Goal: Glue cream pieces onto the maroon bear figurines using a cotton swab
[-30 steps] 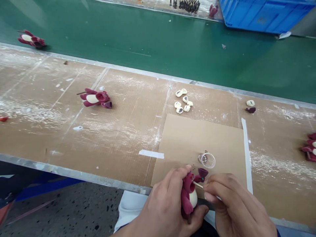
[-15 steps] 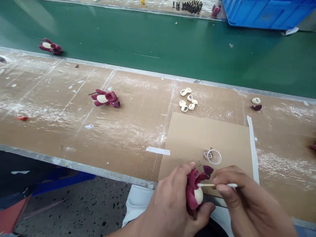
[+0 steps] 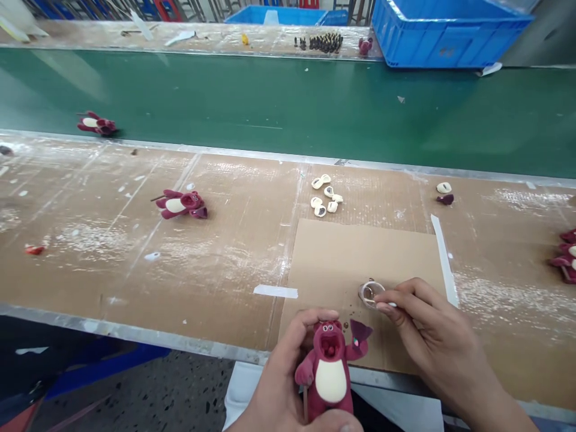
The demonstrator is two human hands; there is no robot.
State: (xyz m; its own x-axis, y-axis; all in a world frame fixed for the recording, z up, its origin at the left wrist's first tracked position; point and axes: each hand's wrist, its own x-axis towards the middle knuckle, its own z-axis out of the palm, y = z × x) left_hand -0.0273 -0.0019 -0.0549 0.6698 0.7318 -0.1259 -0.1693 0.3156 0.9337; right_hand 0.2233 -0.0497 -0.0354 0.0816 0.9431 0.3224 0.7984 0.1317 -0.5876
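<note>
My left hand (image 3: 288,372) is closed round a maroon bear figurine (image 3: 330,378) with a cream belly and a wide-open mouth. The figurine faces me, a dark cone-shaped piece on its raised arm and a thin stick at its other paw. In my right hand (image 3: 427,330) a cotton swab (image 3: 390,304) is pinched between thumb and fingers. The swab's far end is inside a small clear plastic cup (image 3: 365,294), which stands on a plain cardboard sheet (image 3: 360,252). Small brown beads lie beside the cup.
Several cream oval pieces (image 3: 320,210) lie behind the sheet. Another bear figurine (image 3: 180,204) rests to the left, one (image 3: 96,123) on the green belt (image 3: 202,102), and more maroon figures (image 3: 566,261) at the right edge. A blue crate (image 3: 445,45) stands beyond the belt.
My right hand has drawn the swab away from the bear's mouth and put its end in the cup. The bear has turned to face me. The view has tilted up.
</note>
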